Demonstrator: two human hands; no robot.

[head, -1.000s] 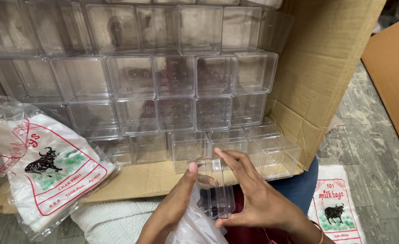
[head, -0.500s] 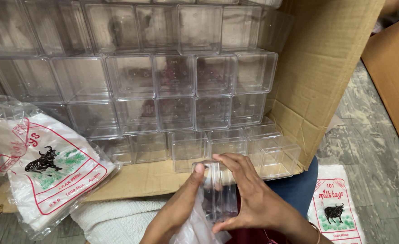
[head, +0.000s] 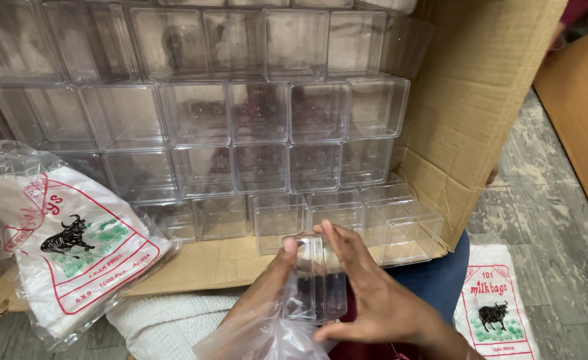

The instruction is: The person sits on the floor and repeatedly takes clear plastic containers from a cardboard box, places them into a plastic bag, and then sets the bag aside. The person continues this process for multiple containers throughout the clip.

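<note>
You see a bright, even picture with soft, weak shadows. Little white shines sit on the clear boxes (head: 260, 110) far from you. Your hands look a bit fuzzy near you.

clear box (head: 320, 280) lower, deeper into plastic bag (head: 267, 330)

Grey streaked stone floor (head: 540, 200), brown wooden panel (head: 580, 113) at right, even light.

A grey marbled floor (head: 540, 200) carried the open cardboard carton (head: 480, 113) lying on its side, and a printed packet of plastic bags (head: 497, 310) lay flat beside it.
</note>
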